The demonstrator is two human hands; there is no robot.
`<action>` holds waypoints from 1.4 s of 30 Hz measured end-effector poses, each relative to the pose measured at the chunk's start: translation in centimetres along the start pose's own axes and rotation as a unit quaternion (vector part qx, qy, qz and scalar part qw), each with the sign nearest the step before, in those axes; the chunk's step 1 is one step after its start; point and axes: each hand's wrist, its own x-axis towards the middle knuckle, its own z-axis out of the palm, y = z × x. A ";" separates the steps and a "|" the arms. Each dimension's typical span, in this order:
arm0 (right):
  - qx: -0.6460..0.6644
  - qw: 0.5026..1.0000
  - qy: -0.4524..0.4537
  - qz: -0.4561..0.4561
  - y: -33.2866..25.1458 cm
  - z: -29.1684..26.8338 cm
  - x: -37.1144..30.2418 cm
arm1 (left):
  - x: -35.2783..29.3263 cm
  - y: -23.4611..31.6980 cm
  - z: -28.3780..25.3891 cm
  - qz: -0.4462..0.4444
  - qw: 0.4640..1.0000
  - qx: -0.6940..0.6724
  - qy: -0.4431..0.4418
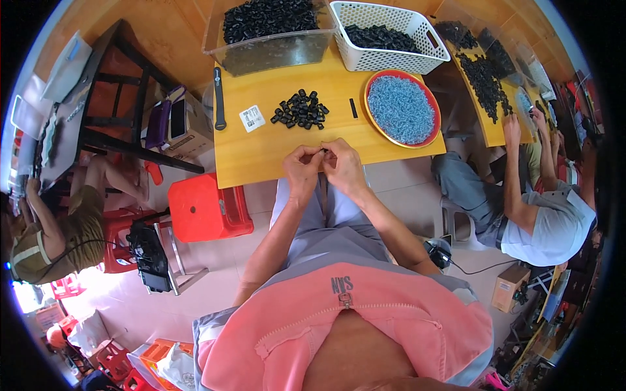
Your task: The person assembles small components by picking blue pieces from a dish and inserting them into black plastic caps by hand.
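Note:
At the near edge of the yellow table [261, 156], my left hand [302, 171] and my right hand [344, 169] meet with their fingertips pinched together. Between them sits a small black part [324, 150], mostly covered by the fingers, so its exact shape is hidden. Just beyond my hands lies a loose pile of small black plastic parts [300, 109]. To the right, a round red-rimmed tray [373, 124] holds many tiny translucent blue pieces [403, 109]. A short black strip [353, 108] lies between pile and tray.
A clear bin [274, 57] and a white perforated basket [378, 62], both with black parts, stand at the back. A black strap-like tool [219, 98] and white label [252, 118] lie left. A red stool [208, 208] stands below. Co-workers sit on both sides.

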 end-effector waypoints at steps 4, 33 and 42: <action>-0.016 1.000 0.021 -0.004 -0.6 0.5 -0.4 | 0.0 -1.0 -0.3 -0.039 0.999 -0.007 0.004; -0.138 0.945 0.246 -0.165 -1.7 -9.4 13.2 | -0.3 -0.2 -0.9 -0.087 0.996 -0.010 -0.002; -0.075 0.986 0.133 -0.061 3.7 -1.0 2.8 | 3.7 1.8 -1.9 -0.035 0.996 0.080 0.012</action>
